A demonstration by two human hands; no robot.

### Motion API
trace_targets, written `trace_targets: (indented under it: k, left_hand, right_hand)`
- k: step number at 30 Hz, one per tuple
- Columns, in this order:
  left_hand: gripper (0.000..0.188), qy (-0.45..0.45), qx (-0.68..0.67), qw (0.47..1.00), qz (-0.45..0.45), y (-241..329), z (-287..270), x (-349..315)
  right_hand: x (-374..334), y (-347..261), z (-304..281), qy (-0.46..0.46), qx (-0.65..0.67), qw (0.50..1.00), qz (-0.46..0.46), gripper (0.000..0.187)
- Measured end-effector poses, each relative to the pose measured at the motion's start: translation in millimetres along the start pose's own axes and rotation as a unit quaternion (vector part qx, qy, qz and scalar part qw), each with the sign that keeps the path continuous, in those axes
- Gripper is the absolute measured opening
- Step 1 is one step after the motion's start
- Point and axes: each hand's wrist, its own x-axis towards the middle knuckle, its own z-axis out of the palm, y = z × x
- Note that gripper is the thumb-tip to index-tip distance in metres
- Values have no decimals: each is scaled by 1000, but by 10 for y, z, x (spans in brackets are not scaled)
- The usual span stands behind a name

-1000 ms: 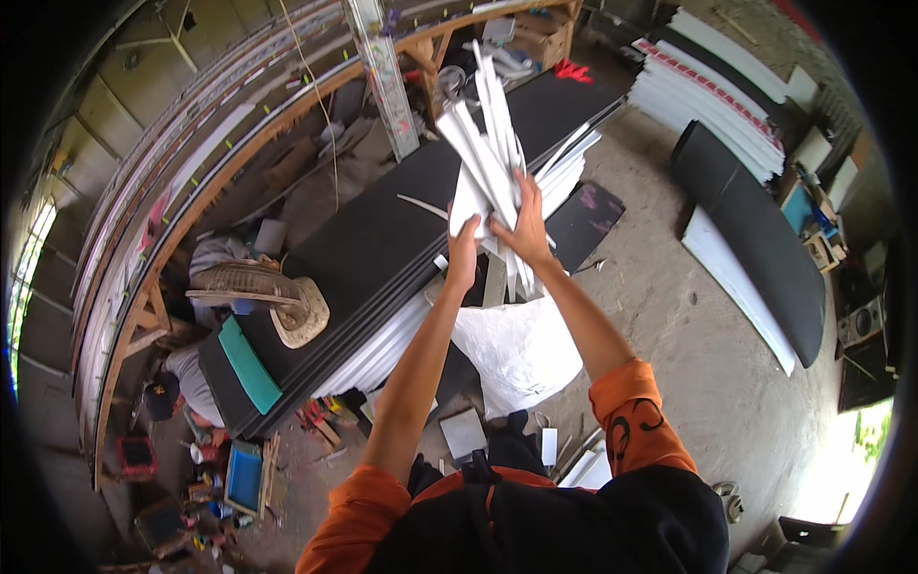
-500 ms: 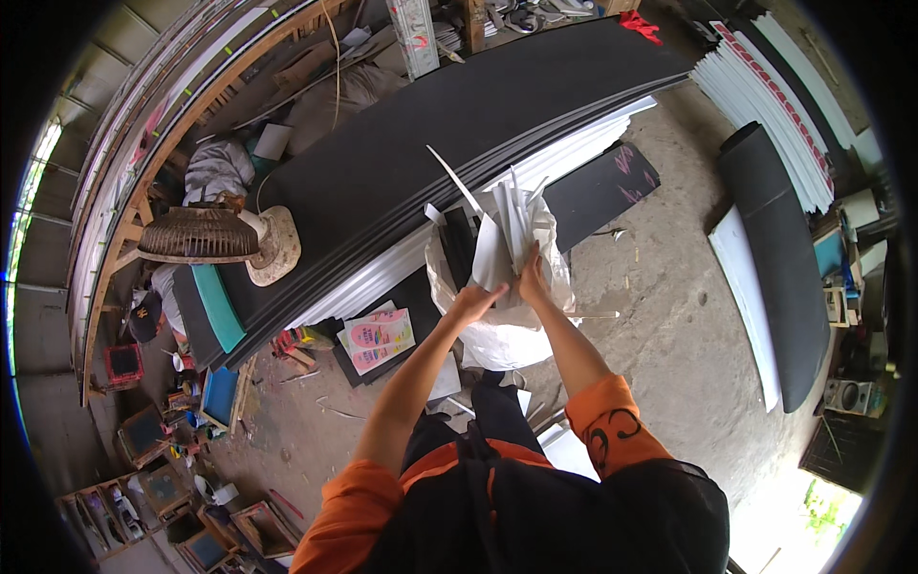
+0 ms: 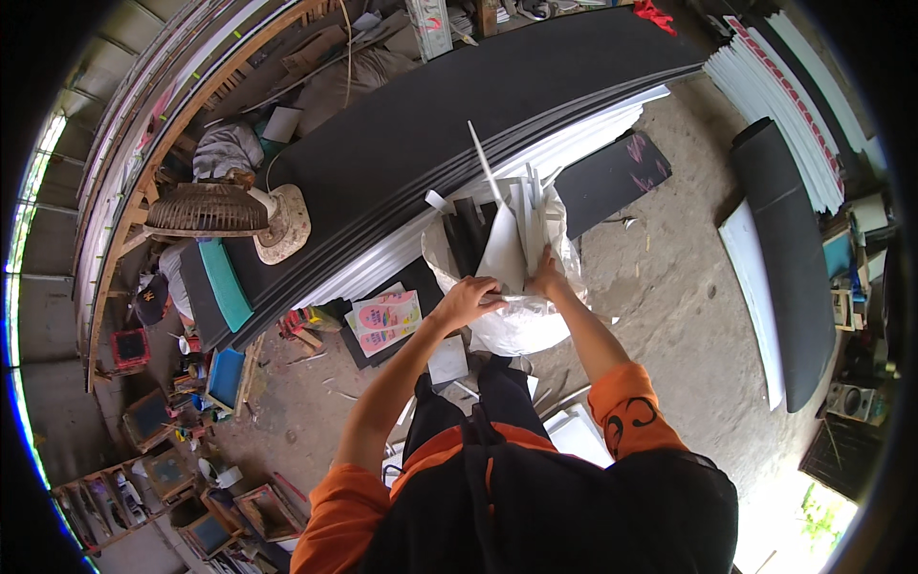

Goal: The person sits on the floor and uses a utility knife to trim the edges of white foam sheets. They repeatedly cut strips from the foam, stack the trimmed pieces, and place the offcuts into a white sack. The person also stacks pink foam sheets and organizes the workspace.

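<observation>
A large white sack [image 3: 516, 330] stands in front of my legs, its mouth facing up. Pale offcut strips [image 3: 529, 215] stick out of it, one long thin piece leaning up and away. Beside them are a broad pale sheet piece [image 3: 501, 251] and several black strips [image 3: 467, 230] at the left inside. My left hand [image 3: 469, 302] is closed at the sack's near rim, by the bottom of the sheet piece. My right hand [image 3: 548, 277] is closed on the rim at the right, against the pale strips; its fingertips are partly hidden.
Behind the sack lies a long stack of black sheets [image 3: 402, 143] over white ones. A rusty fan [image 3: 215, 215] stands on its left end. Printed pink sheets [image 3: 386, 320] lie left of the sack. A black roll [image 3: 784, 258] lies at the right. Scraps lie around my feet.
Both hands have drawn slightly down toward the sack's near rim. The offcuts sit lower in the sack, and the long thin piece stands more upright, its tip shifted right.
</observation>
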Motion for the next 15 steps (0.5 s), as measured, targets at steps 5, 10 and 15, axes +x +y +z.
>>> trace_targets:
  k: [5,10,15]
  left_hand:
    - [23,119,108,985,67,-137,-116,597]
    - [30,-58,226,972,-38,-387,214,1126]
    - [53,-100,203,972,-67,-377,324,1075]
  right_hand:
    - [-172,-324,-135,-26,-149,986,-63,117]
    - [-232,-223,-502,36,-212,918,-334,38]
    - [-648,-30,-1060,222,55,939,-258,31]
